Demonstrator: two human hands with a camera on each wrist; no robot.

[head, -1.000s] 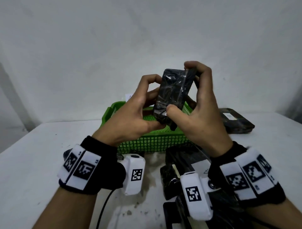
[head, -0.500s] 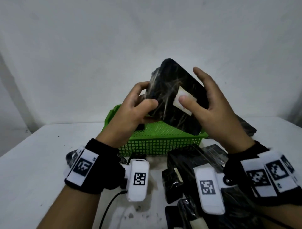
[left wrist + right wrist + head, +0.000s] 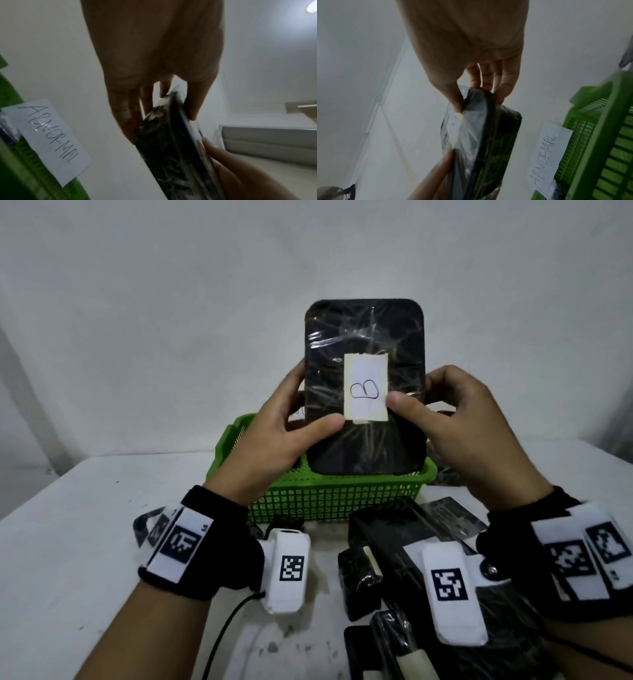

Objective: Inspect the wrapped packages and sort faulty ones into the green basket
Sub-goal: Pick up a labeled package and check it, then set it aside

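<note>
A flat black package [image 3: 364,344], a rounded rectangle wrapped in crinkled clear film, is held upright in the air above the green basket [image 3: 329,501], its long axis vertical and its broad face toward the person. A white paper label [image 3: 365,386] marked "B" sits on that face. The left hand [image 3: 274,440] grips the left edge, thumb across the front and fingers [image 3: 126,111] behind. The right hand [image 3: 455,426] grips the right edge likewise. The mesh plastic basket stands on the white desk [image 3: 68,559], carrying a paper tag [image 3: 49,136] reading "ABNORMAL". More wrapped packages [image 3: 387,546] lie near the person.
</note>
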